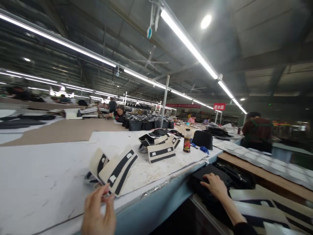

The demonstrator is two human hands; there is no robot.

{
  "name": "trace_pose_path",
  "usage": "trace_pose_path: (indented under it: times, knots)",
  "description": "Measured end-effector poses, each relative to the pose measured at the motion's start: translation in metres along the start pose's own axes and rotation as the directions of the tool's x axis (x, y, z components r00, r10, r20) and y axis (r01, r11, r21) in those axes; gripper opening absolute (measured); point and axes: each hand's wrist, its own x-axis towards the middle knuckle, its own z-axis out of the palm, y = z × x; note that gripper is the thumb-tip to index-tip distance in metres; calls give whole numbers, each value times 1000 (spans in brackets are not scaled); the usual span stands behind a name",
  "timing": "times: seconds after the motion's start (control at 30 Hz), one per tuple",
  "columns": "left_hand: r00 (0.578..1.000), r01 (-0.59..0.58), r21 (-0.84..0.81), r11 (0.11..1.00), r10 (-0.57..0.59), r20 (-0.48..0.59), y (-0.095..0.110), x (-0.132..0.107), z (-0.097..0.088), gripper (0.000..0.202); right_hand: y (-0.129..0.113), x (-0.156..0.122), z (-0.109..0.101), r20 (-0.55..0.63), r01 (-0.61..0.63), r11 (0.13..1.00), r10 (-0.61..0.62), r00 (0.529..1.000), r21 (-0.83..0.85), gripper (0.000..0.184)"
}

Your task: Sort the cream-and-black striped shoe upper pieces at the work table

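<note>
My left hand is at the table's front edge, its thumb and fingers bent and apart. The fingertips are right by a cream panel with black strips and small white patches; whether they touch it I cannot tell. Behind that panel leans a second cream-and-black piece, partly hidden. My right hand reaches down to the right of the table, fingers spread on a stack of black pieces. Below that forearm lie more cream panels with black strips.
More cream-and-black pieces lie mid-table near a bottle with a red label. A black curved piece and blue ribbon are beside it. Black bags stand farther back. A person is at the right.
</note>
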Motion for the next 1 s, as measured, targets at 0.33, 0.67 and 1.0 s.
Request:
trace_pose_path:
  times: [0.33, 0.67, 1.0]
  knots:
    - [993, -10, 266, 964, -22, 118, -7, 18, 28, 56, -2, 4, -18, -325, -111, 857, 307, 894, 504, 23]
    - [967, 58, 327, 943, -135, 218, 1, 61, 29, 22, -66, -59, -30, -518, 290, 596, 252, 817, 749, 33]
    - [891, -86, -149, 985, 143, 430, 105, -22, -14, 43, -166, -187, -3, -751, 787, 479, -330, 572, 389, 31]
